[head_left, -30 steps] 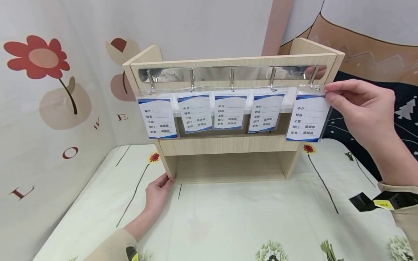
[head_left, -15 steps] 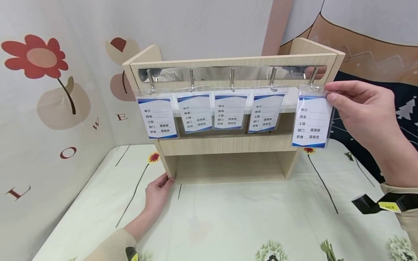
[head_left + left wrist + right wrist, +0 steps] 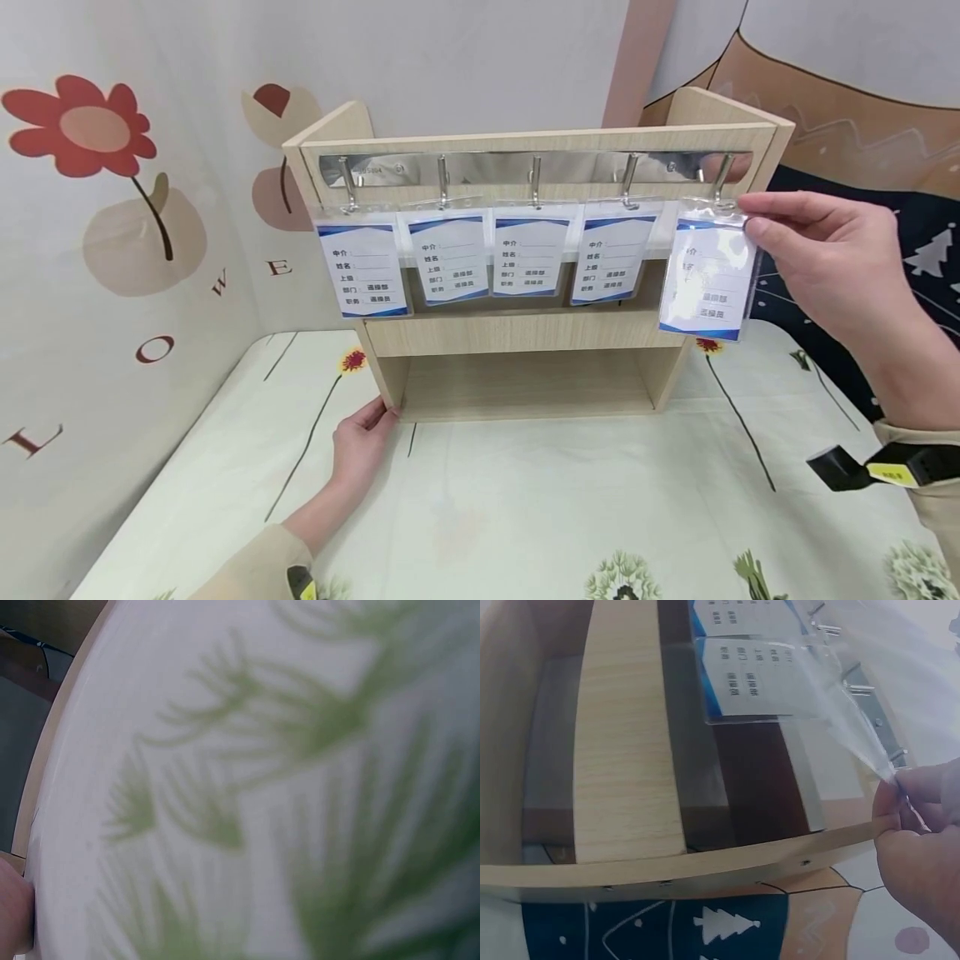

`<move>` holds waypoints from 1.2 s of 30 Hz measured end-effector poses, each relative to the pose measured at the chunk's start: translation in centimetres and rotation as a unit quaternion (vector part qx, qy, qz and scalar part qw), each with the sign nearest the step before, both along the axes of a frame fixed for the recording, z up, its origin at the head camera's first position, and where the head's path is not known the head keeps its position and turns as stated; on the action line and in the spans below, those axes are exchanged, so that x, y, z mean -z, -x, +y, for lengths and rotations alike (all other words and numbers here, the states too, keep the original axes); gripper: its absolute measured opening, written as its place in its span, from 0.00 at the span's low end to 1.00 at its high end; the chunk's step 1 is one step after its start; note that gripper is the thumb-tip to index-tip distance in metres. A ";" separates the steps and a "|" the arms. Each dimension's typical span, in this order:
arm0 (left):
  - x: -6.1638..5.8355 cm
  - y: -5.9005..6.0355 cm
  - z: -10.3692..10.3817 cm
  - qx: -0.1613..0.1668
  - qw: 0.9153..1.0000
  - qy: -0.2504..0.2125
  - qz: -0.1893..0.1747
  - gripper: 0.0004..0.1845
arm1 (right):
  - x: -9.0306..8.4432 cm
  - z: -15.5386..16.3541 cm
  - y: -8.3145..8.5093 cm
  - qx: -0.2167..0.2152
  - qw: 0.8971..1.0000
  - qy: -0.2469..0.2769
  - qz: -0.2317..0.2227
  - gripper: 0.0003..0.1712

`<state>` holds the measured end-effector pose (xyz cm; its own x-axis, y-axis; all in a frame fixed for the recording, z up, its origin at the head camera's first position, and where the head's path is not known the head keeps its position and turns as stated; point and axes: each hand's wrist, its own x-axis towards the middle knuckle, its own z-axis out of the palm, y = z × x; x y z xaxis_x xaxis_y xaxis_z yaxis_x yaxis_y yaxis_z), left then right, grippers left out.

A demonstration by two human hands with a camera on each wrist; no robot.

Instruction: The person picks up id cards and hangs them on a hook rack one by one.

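The right hand [image 3: 825, 250] pinches the top right corner of a clear-sleeved badge card [image 3: 708, 279] between thumb and fingertips, holding it up at the rightmost hook [image 3: 722, 182] of the metal hook rail [image 3: 480, 167]. The card hangs slightly tilted, its print blurred; whether its slot sits on the hook I cannot tell. In the right wrist view the fingers [image 3: 911, 806] grip the plastic sleeve's edge just beside the shelf's wooden side.

Four more badge cards [image 3: 450, 258] hang in a row from the other hooks, to the left of the held one, across the front of the wooden desktop shelf [image 3: 525, 333]. The left hand [image 3: 363, 437] rests with relaxed fingers against the shelf's near left bottom corner, touching the wood and lying on the tabletop [image 3: 525, 500] with its flower-print cloth. The left wrist view shows only blurred green print on that cloth.
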<state>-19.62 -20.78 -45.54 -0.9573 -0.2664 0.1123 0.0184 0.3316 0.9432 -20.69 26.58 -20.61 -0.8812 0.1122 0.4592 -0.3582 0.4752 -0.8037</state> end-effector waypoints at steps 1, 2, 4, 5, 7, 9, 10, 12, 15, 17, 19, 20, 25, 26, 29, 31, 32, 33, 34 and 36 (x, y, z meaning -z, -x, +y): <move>0.0 0.0 0.0 0.001 1.000 0.001 0.000 0.21 | 0.0 0.0 0.1 0.003 1.000 -0.004 0.000 0.20; 0.0 0.0 0.0 0.002 1.000 0.001 -0.001 0.21 | 0.1 -0.1 0.1 0.006 1.000 -0.009 0.004 0.20; 0.1 0.1 0.0 0.002 1.000 0.001 -0.002 0.21 | 0.2 -0.1 0.3 0.009 1.000 -0.015 0.018 0.19; 0.1 0.2 -0.1 0.002 1.000 0.002 -0.002 0.21 | 0.2 -0.1 0.3 0.009 0.999 -0.018 0.029 0.19; 0.2 0.3 -0.1 0.003 1.000 0.002 -0.002 0.21 | 0.2 0.0 0.5 0.008 0.998 -0.028 0.057 0.18; 0.2 0.4 -0.1 0.004 1.000 0.000 0.000 0.21 | 0.1 0.0 0.7 0.007 0.995 -0.040 0.087 0.17; 0.2 0.3 -0.1 0.005 1.000 -0.001 0.001 0.21 | 0.1 0.0 0.7 0.005 0.994 -0.045 0.101 0.16; 0.2 0.3 -0.1 0.007 1.000 -0.002 0.002 0.21 | 0.2 0.0 0.9 0.006 0.989 -0.065 0.131 0.15; 0.2 0.3 -0.1 0.008 1.000 -0.001 0.002 0.21 | 0.4 -0.2 1.1 0.012 0.981 -0.098 0.168 0.12; 0.2 0.3 -0.1 0.007 1.000 0.002 0.001 0.21 | 0.6 -0.4 1.2 0.015 0.975 -0.117 0.190 0.10; 0.2 0.3 -0.2 0.007 1.000 0.004 -0.001 0.22 | 0.7 -0.6 1.2 0.015 0.972 -0.121 0.202 0.10; 0.2 0.3 -0.2 0.007 1.000 0.004 -0.003 0.22 | 0.7 -0.7 1.2 0.013 0.972 -0.115 0.203 0.10; 0.3 0.2 -0.3 0.006 1.000 0.006 -0.006 0.22 | 0.9 -0.8 1.4 0.016 0.975 -0.084 0.203 0.13; 0.3 0.2 -0.2 0.006 1.000 0.005 -0.005 0.22 | 0.9 -0.8 1.4 0.017 0.975 -0.079 0.205 0.13; 0.3 0.2 -0.2 0.003 1.000 0.003 -0.003 0.22 | 0.9 -0.8 1.5 0.023 0.975 -0.069 0.208 0.13; 0.3 0.3 -0.2 0.001 1.000 0.001 -0.002 0.21 | 0.9 -0.8 1.5 0.028 0.977 -0.063 0.204 0.13; 0.3 0.3 -0.2 0.000 1.000 0.001 0.001 0.21 | 1.0 -0.8 1.5 0.028 0.977 -0.059 0.201 0.13; 0.3 0.3 -0.2 -0.001 1.000 0.000 0.001 0.21 | 1.0 -0.8 1.4 0.029 0.978 -0.056 0.199 0.13; 0.3 0.2 -0.2 -0.002 1.000 0.000 0.002 0.21 | 1.0 -0.8 1.4 0.029 0.978 -0.054 0.197 0.13; 0.3 0.2 -0.2 -0.002 1.000 0.000 0.002 0.21 | 1.1 -0.8 1.4 0.029 0.979 -0.048 0.195 0.13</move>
